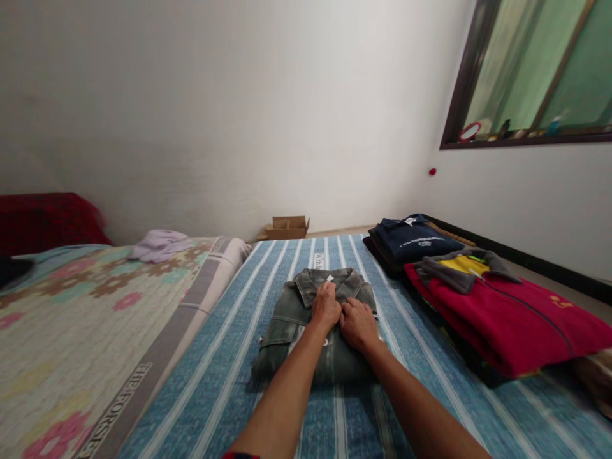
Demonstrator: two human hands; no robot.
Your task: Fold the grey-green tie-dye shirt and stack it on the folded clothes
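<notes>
A folded grey-green denim jacket (282, 325) lies on the blue striped bedsheet (229, 338), its collar pointing away from me. My left hand (326, 307) is closed on the jacket's front edge just below the collar, knuckles up. Beside it, almost touching, my right hand (358, 323) has its fingers curled onto the other front edge. Both fingertips are partly hidden against the cloth. A white button shows below my left hand, and a pale label sits inside the collar.
On the right are a folded red fleece jacket (516, 319) with a grey collar and a stack topped by a navy garment (411, 239). At left, a floral-covered bed (157, 299) holds a lilac cloth (161, 245). A cardboard box (288, 227) stands by the wall.
</notes>
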